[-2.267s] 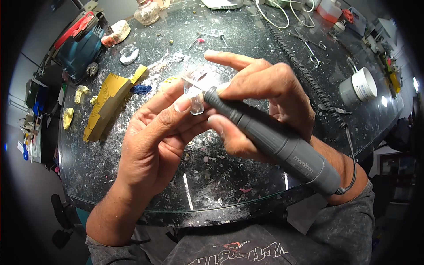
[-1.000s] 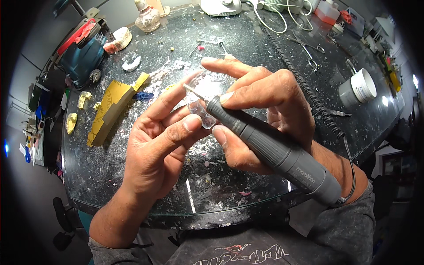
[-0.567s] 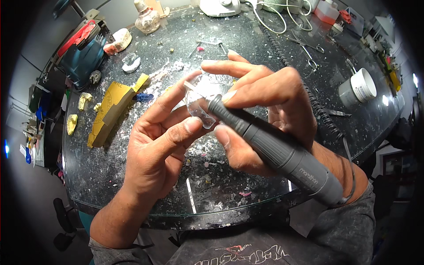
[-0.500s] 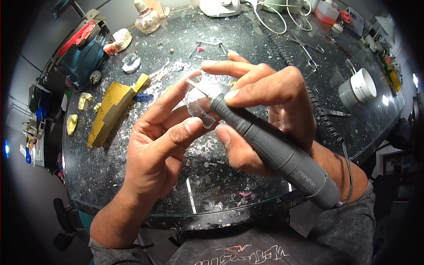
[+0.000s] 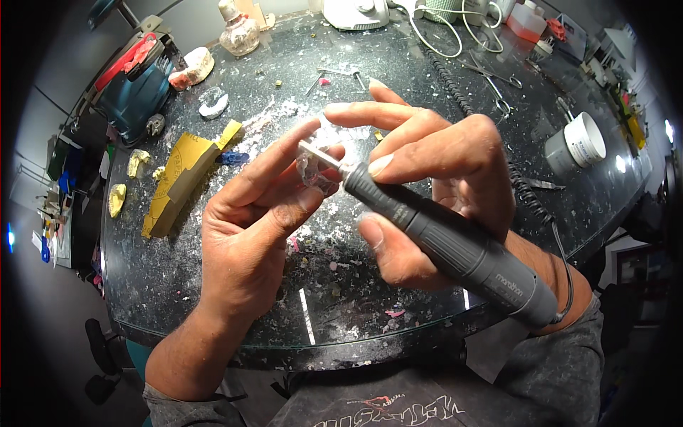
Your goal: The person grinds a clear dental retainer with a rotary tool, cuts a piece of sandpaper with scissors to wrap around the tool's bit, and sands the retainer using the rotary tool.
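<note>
My left hand point(image 5: 245, 228) pinches a clear plastic dental tray point(image 5: 315, 176) between thumb and fingers, above the middle of the bench. My right hand point(image 5: 445, 156) is closed around a dark grey rotary handpiece point(image 5: 462, 249), which slants from lower right to upper left. The slim pale bit point(image 5: 321, 154) at its tip crosses in front of the tray's upper part; whether it touches the plastic I cannot tell. My left fingers hide part of the tray.
On the dusty black bench point(image 5: 348, 299) lie folded yellow sandpaper point(image 5: 186, 171), a plaster cast point(image 5: 192, 67) and yellow lumps point(image 5: 117, 201). A glass bottle point(image 5: 239, 37) stands behind. Scissors point(image 5: 491, 82), a coiled cord point(image 5: 452, 82) and a white tub point(image 5: 587, 139) are on the right.
The tray has turned in my left fingers and now shows narrower. The handpiece has shifted slightly right and down, with its bit lying flatter across the tray.
</note>
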Motion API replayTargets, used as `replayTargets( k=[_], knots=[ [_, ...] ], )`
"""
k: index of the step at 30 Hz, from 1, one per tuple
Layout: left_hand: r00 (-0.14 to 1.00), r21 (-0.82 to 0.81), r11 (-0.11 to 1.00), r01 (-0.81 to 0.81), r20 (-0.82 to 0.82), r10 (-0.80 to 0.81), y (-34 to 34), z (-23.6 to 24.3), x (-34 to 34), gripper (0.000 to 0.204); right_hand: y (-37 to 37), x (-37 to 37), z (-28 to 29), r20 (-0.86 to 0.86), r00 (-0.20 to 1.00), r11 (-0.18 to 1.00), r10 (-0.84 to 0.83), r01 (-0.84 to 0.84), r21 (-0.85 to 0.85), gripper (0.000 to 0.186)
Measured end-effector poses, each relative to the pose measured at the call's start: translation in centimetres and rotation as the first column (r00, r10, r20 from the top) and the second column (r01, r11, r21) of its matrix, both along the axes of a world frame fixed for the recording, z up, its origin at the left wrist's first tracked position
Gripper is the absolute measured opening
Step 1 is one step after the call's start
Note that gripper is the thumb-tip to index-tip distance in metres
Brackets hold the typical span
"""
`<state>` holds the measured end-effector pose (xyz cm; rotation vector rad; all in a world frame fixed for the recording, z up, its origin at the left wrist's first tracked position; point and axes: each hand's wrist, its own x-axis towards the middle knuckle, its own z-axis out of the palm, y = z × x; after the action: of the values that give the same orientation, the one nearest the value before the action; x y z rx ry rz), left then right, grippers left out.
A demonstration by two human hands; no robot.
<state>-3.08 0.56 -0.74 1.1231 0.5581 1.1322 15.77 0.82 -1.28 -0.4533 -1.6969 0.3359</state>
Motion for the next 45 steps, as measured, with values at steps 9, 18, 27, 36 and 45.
replayTargets(
  k=[9,18,27,36,45],
  knots=[
    [0.999,-0.081,0.996,0.038,-0.013,-0.039,-0.2,0.8,-0.4,0.061,0.5,0.8,0.1,0.231,0.971,0.994,-0.052,0.028,0.105,0.048],
    [0.994,-0.168,0.982,0.089,0.076,-0.077,-0.2,1.0,-0.3,0.060,0.3,1.3,0.5,0.296,0.950,0.989,-0.101,0.064,0.134,0.051],
    [0.993,-0.171,0.981,0.095,0.079,-0.083,0.0,0.8,-0.5,0.061,0.2,1.2,0.3,0.261,0.959,0.990,-0.109,0.080,0.118,0.049],
    [0.995,-0.142,0.986,0.088,0.049,-0.081,0.2,0.6,-0.6,0.060,0.4,0.8,0.5,0.242,0.960,0.984,-0.138,0.105,0.143,0.049],
    [0.997,-0.119,0.990,0.080,0.031,-0.077,0.3,0.4,-0.8,0.057,-0.1,0.9,0.7,0.254,0.963,0.993,-0.091,0.069,0.092,0.045]
  ],
)
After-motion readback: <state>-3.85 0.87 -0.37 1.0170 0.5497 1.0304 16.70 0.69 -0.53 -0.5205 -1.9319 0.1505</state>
